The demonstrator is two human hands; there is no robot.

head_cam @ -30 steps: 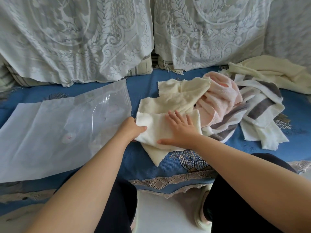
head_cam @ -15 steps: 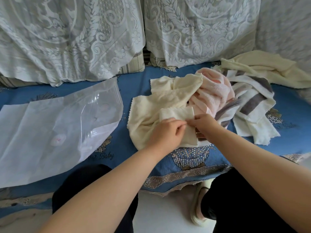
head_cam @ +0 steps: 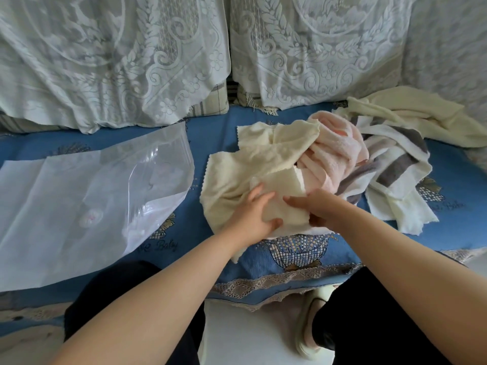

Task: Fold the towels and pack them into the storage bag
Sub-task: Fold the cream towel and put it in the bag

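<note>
A small cream towel (head_cam: 279, 180), partly folded, lies on the blue sofa cover (head_cam: 448, 227) in front of me. My left hand (head_cam: 253, 219) grips its folded near part, fingers on top and thumb curled against the cloth. My right hand (head_cam: 313, 209) holds the same fold from the right, fingers around its edge. Behind it lie a pink towel (head_cam: 340, 154), a grey-and-white striped towel (head_cam: 395, 167) and a larger cream towel (head_cam: 411, 114). The clear plastic storage bag (head_cam: 87, 201) lies flat to the left, its mouth toward the towels.
Lace-covered cushions (head_cam: 131, 54) stand along the sofa back. The sofa's lace-trimmed front edge (head_cam: 276, 283) runs just before my knees, with a white shoe (head_cam: 308, 325) on the floor below.
The cream towel has been folded over into a smaller piece. Both hands shifted from pinching its top edge to holding the fold lower, near the sofa's front.
</note>
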